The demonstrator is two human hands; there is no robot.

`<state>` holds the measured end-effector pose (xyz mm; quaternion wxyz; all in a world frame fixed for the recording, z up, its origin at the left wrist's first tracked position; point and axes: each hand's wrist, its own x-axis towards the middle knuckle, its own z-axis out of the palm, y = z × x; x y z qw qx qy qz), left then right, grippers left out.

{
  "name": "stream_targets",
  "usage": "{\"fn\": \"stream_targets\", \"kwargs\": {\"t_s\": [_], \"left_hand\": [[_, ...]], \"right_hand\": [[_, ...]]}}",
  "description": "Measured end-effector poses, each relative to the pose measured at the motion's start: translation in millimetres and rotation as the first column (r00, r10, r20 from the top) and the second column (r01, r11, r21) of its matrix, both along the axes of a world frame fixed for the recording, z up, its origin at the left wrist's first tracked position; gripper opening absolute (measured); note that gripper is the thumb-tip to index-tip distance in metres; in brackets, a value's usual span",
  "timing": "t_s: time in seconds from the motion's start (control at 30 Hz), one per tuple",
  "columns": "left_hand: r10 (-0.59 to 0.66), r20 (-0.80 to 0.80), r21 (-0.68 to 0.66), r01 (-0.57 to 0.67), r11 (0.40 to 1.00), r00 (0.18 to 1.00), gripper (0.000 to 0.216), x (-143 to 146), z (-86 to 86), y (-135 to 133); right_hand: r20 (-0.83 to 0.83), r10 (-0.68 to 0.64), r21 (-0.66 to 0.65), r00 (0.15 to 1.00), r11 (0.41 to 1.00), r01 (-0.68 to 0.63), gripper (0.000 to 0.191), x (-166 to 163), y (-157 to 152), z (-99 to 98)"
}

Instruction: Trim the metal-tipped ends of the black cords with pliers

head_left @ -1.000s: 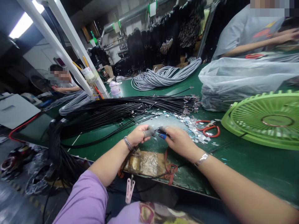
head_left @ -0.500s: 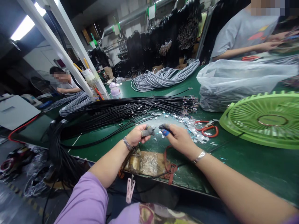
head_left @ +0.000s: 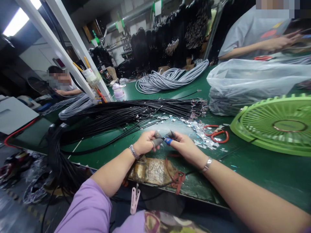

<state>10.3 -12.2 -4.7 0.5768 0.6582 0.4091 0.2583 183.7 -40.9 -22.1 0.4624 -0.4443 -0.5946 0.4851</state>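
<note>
Above the green table my two hands meet at the fingertips, with finger covers on several of their fingers. My left hand (head_left: 145, 142) is closed in a pinch on the end of a black cable (head_left: 163, 138), which is mostly hidden by the fingers. My right hand (head_left: 182, 143), with a blue wrap on its thumb, is closed on the same end, and a thin dark piece sticks up by its fingers. Below them, a taped board (head_left: 155, 170) with a red strap (head_left: 178, 179) lies at the table edge. White and blue scraps (head_left: 201, 136) are scattered just beyond.
A bundle of black cables (head_left: 136, 111) lies across the green table (head_left: 255, 174). Red-handled scissors (head_left: 220, 136), a green fan (head_left: 277, 124) and a plastic bag (head_left: 255, 77) stand right. Grey cable coils (head_left: 175, 79) lie behind. A pink clip (head_left: 134, 200) hangs at the front edge. Two people work beyond.
My right hand has moved left, so its fingertips now meet those of my left hand at the cable end. The view has shifted slightly.
</note>
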Motion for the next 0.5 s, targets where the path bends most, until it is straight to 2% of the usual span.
{"fn": "stream_targets", "kwargs": {"t_s": [0.2,0.33,0.5], "left_hand": [[0.049,0.083,-0.098,-0.041,0.994,0.995,0.049,-1.3,7.2,1.7],[0.091,0.074,-0.098,-0.084,0.992,0.993,0.044,-1.1,10.9,-0.1],[0.153,0.015,-0.03,-0.153,0.988,0.988,0.038,0.4,10.6,-2.6]], "right_hand": [[0.133,0.044,0.047,0.99,0.998,-0.05,0.023,2.2,2.5,-6.5],[0.303,-0.115,0.218,0.946,0.975,0.049,0.031,6.7,2.4,-7.3],[0.497,-0.304,0.495,0.813,0.869,0.022,0.03,12.2,-3.7,-1.9]]}}
